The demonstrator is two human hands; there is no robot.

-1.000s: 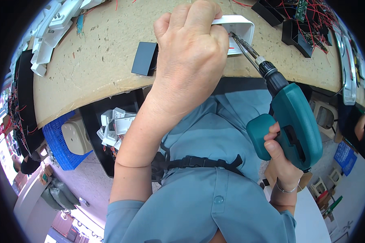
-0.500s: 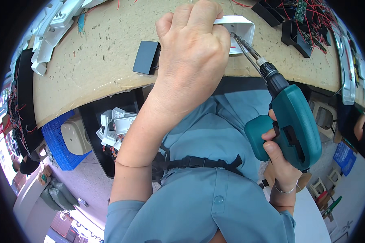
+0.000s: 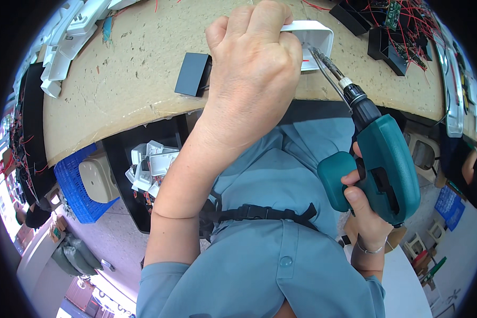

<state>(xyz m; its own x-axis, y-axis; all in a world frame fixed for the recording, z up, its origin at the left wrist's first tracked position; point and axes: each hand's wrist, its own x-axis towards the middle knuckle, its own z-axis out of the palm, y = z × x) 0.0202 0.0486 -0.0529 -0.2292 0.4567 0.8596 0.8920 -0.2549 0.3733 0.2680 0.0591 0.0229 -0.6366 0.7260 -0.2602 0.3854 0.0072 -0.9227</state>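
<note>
My left hand is closed over the left part of a white plastic housing on the table. Its fingertips, and whatever else they may pinch, are hidden behind the knuckles. A bit of red wire shows inside the housing. In my right hand is a green soldering gun, with fingers wrapped round its handle at the trigger. Its thin metal tip, with a narrow feed tube alongside, points up and left into the housing's open side. Whether the tip touches anything in there I cannot tell. Just left of my left wrist lies a dark grey box.
Black cases with circuit boards and tangled red wires lie at the far right. White plastic shells line the far left. Below the table's front edge, a black bin holds white parts, beside a blue crate and a beige stool.
The soldering gun's tip has drawn back slightly to the right and down. My left hand and the housing have hardly moved.
</note>
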